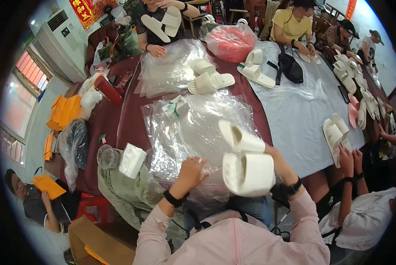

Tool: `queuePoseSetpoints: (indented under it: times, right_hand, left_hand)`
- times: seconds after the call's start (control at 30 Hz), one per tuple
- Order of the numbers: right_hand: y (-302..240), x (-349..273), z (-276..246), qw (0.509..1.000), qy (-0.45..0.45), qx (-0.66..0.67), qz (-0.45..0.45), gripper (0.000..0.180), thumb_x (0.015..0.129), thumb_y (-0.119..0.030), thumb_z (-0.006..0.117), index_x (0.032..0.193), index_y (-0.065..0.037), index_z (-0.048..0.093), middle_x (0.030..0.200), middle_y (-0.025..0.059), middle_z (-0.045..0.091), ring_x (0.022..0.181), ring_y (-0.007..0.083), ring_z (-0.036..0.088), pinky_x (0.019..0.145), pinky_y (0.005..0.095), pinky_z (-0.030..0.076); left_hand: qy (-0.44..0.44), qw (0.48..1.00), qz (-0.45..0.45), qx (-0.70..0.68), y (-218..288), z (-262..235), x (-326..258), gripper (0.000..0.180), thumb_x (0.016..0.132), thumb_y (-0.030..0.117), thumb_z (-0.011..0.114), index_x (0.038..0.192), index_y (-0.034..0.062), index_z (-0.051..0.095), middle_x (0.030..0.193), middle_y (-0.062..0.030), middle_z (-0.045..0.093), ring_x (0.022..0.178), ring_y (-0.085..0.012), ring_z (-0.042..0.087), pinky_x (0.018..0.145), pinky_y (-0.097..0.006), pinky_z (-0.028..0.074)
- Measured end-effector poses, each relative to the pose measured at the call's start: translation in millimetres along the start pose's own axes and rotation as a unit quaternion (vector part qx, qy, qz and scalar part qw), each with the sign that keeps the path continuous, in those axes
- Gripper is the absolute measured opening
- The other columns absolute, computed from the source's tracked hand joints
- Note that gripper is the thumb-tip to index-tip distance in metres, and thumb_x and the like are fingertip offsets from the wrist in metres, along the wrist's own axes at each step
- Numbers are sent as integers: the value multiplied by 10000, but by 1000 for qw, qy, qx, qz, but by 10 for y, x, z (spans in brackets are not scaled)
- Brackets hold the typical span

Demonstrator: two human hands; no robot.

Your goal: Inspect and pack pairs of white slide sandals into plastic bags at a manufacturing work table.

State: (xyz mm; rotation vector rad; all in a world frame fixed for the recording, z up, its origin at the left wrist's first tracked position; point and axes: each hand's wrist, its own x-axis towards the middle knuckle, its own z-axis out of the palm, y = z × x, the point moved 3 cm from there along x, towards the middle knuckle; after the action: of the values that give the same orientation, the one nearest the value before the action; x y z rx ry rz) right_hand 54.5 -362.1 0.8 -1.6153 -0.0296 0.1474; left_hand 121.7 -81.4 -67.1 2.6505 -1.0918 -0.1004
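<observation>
A pair of cream slippers (248, 172) is held up in front of me, one above the other, with the open toes and wide straps showing. My right hand (278, 160) grips them from the right side; its fingers are mostly hidden behind the slippers. My left hand (192, 173) is at the near edge of a stack of clear plastic bags (193, 137), touching the film. Its thumb and fingers are apart, with nothing visible between them. A small white and green box (176, 108) lies on top of the bags.
White tissue pack (132, 160) and a clear plastic cup (107, 156) stand left of the bags. Beyond lie more cream slippers (209, 80) and a bag of red material (231, 42). Other people work around the table; a co-worker's hands (351, 161) handle slippers at right.
</observation>
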Motion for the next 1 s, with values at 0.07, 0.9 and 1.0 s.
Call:
queuePoseSetpoints:
  times: [0.07, 0.9, 1.0]
  right_hand:
    - [115, -290, 68, 998, -53, -23, -5, 320, 831, -78, 608, 1146, -23, 601, 1135, 55, 624, 1031, 129, 554, 900, 284, 428]
    - [154, -473, 616, 988, 12, -146, -38, 351, 814, -137, 612, 1155, -59, 598, 1170, 142, 581, 1073, 293, 563, 898, 336, 434]
    - [-6, -605, 613, 992, -3, -123, -16, 343, 834, -125, 601, 1168, -52, 589, 1162, 123, 590, 1083, 247, 560, 909, 316, 420]
  left_hand:
    - [58, 997, 33, -25, -86, -97, 84, 460, 730, 289, 705, 1157, 166, 582, 1071, -128, 577, 998, -318, 528, 838, -390, 428]
    - [264, 839, -202, -430, -138, -389, -19, 165, 850, 148, 638, 918, 1, 665, 855, -86, 674, 706, -141, 606, 653, -246, 475]
    - [291, 909, -104, -278, -58, -459, 25, 161, 852, 159, 626, 887, 4, 653, 832, -103, 669, 700, -205, 620, 633, -290, 482]
